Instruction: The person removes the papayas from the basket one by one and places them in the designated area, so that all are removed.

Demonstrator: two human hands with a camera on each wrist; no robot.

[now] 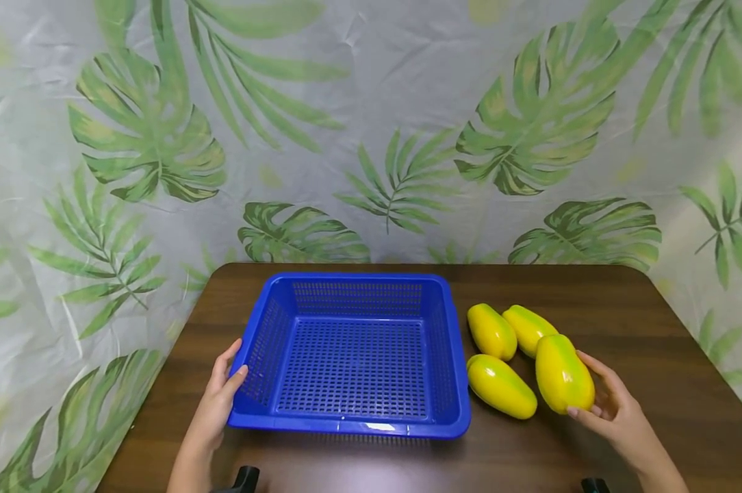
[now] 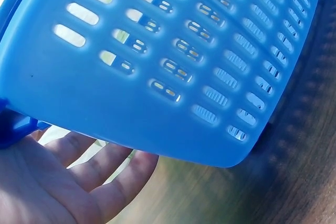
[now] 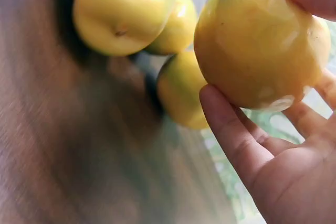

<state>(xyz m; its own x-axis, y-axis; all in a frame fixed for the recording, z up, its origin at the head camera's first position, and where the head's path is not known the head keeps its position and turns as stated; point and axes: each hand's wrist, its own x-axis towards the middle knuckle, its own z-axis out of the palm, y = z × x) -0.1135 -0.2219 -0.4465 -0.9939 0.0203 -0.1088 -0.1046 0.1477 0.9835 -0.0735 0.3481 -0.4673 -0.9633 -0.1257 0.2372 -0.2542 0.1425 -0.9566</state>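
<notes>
On the left side of a blue plastic basket [image 1: 352, 370], my left hand [image 1: 220, 394] grips the rim, thumb over the top edge. From the left wrist view, fingers [image 2: 123, 179] curl beneath the rim beside the slotted wall [image 2: 131, 114]. My right hand [image 1: 614, 411] holds a yellow-green papaya [image 1: 564, 374] between thumb and fingers, raised off the table; its rounded end [image 3: 257, 45] faces the right wrist camera. Close by lie three more: a front papaya [image 1: 502, 387], a back-left papaya [image 1: 492, 333] and a back-right papaya [image 1: 528, 330]. Nothing lies inside the basket.
Everything stands on a brown wooden table [image 1: 642, 329] with rounded far corners. Behind it hangs a grey leaf-print cloth [image 1: 402, 82]. Two dark objects show at the bottom edge, a left black piece [image 1: 246, 478] and a right black piece [image 1: 595, 485].
</notes>
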